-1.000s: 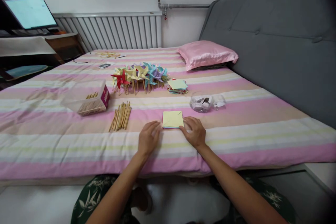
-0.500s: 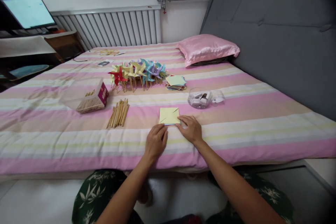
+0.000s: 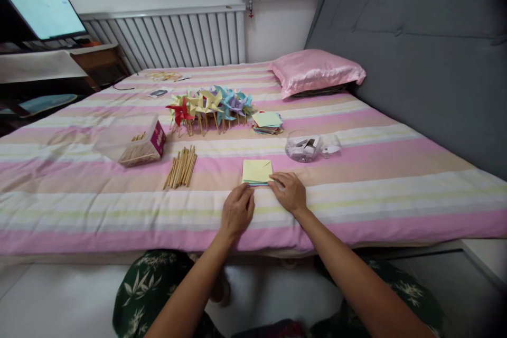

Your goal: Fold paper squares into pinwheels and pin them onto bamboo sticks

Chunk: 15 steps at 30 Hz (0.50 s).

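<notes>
Pressing down on the yellow paper square point(image 3: 257, 170) at the centre of the frame, you are working its near edge with both hands. Your right hand point(image 3: 290, 191) is lying flat with fingers spread, fingertips touching the lower right corner; your left hand point(image 3: 236, 210) is loosely curled just below the lower left corner, gripping nothing that I can make out. The paper is resting on the striped bed point(image 3: 356, 190), on a thin stack of other sheets. Since the bedding is probably giving way under pressure, keep one hand pinning the sheet while the other is running along the edge, so the corners stay aligned. The bundle of sticks point(image 3: 181, 167) is lying to the left.
</notes>
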Tool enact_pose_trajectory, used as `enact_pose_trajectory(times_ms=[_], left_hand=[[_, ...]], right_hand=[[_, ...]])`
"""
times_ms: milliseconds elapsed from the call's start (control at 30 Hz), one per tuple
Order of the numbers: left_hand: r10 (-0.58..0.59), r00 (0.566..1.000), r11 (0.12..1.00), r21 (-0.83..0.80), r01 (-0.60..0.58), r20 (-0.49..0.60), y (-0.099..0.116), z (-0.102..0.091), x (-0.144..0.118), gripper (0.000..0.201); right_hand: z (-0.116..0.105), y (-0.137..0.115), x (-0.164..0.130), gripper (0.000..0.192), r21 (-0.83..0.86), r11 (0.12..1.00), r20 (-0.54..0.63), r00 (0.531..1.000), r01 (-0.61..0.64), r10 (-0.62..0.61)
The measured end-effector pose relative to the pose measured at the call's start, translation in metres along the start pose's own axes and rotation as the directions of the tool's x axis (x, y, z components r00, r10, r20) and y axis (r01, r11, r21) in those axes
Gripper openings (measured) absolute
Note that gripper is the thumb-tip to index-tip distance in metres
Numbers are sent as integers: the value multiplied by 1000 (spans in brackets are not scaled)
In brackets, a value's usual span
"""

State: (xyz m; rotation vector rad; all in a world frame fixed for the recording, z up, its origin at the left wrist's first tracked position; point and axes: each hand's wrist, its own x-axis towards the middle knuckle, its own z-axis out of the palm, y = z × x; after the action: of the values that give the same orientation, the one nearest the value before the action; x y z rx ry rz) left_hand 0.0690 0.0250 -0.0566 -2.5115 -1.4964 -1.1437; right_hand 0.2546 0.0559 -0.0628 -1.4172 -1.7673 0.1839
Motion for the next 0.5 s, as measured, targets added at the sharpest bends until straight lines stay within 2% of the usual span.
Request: enact_pose_trajectory(times_ms=[500], left_hand=[[-9, 1000, 999, 37, 8, 23, 1, 1, 0, 25]], right_hand=[[0, -1, 0, 25, 0, 1000, -4, 1000, -2, 2]])
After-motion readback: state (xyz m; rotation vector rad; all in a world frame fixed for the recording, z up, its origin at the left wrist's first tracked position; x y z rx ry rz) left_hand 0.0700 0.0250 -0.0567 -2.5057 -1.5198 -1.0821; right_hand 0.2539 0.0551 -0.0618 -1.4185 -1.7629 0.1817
